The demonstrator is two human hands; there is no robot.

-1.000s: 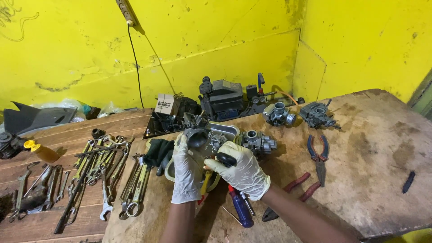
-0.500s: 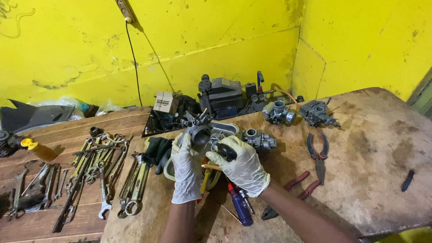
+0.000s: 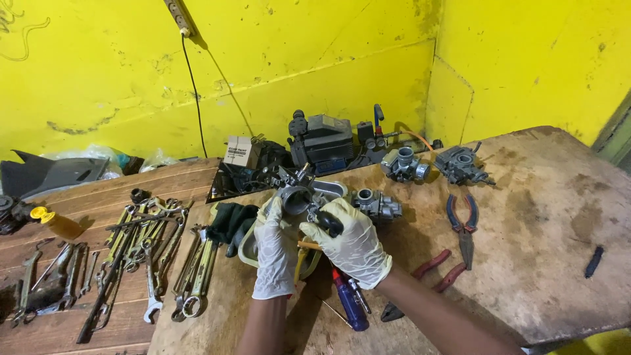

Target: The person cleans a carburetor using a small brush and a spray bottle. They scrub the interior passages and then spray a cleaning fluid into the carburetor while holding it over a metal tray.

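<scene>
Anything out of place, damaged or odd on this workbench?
Nothing is spilled or broken. The bench is stained and worn, and the spanners lie in a loose heap on the left. Both gloved hands, left and right, hold a carburettor over a metal tray.

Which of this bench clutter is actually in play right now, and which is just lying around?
In hand:
- left gloved hand gripping the grey metal carburettor
- right gloved hand on a black-handled tool

Lying about:
- row of steel spanners
- red-and-blue pliers
- blue-handled screwdriver
- three other grey carburettors
</scene>
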